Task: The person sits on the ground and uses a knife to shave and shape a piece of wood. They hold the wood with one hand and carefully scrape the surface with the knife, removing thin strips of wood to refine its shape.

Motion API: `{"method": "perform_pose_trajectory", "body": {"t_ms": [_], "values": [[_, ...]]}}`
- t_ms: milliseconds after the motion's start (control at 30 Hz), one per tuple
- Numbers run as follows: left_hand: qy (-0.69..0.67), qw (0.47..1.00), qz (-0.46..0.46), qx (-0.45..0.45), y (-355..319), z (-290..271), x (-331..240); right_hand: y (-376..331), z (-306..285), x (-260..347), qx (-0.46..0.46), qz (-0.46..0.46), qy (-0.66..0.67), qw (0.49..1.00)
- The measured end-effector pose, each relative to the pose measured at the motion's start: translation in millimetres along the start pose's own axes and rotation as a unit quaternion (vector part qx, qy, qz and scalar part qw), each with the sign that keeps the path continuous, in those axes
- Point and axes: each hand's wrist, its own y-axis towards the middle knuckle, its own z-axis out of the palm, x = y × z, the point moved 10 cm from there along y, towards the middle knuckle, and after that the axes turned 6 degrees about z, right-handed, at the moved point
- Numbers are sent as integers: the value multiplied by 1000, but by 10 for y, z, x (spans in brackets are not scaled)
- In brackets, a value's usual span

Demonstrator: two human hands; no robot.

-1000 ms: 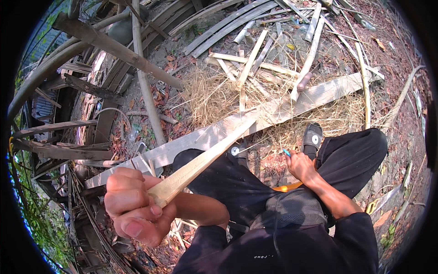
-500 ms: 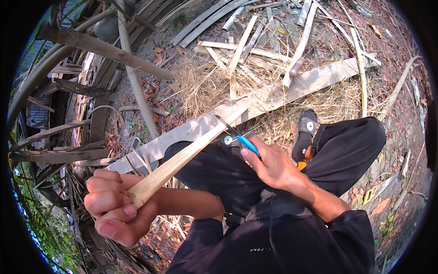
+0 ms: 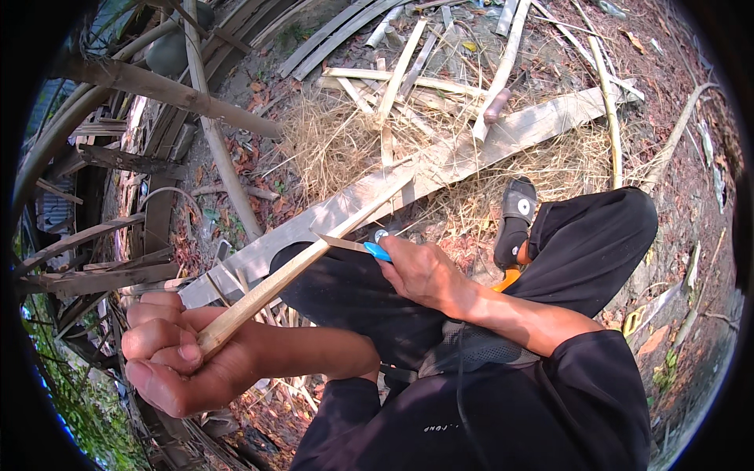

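My left hand point(image 3: 184, 353) is closed around the near end of a pale bamboo strip point(image 3: 275, 284). The strip slants up and to the right, and its far end lies over a long grey plank point(image 3: 550, 129). In my right hand point(image 3: 428, 275) is a knife point(image 3: 344, 243) with a bright blue handle, mostly covered by my fingers. Its blade meets the strip's right edge around mid-length. Beneath the strip is my bent left leg in black trousers.
Curly pale shavings point(image 3: 330, 149) heap beyond the plank. Several bamboo pieces point(image 3: 400, 71) lie scattered farther off, near a brown wooden handle point(image 3: 497, 106). A saw with a yellow handle point(image 3: 631, 323) lies at the right. Stacked timber and poles point(image 3: 173, 90) crowd the left side.
The knife has moved down along the strip toward my left hand, and my right hand has shifted left with it. The strip has turned, showing a narrower side.
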Motion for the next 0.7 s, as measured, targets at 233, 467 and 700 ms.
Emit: {"method": "perform_pose_trajectory", "body": {"t_ms": [233, 467, 700], "values": [[197, 960, -66, -186, 36, -167, 42, -805, 171, -2773, 108, 307, -278, 904], [149, 975, -60, -155, -35, -378, 180, 423, -288, -126, 55, 161, 92, 981], [179, 965, -73, -175, -79, -255, 32, 236, -155, 539, 86, 92, 16, 992]]}}
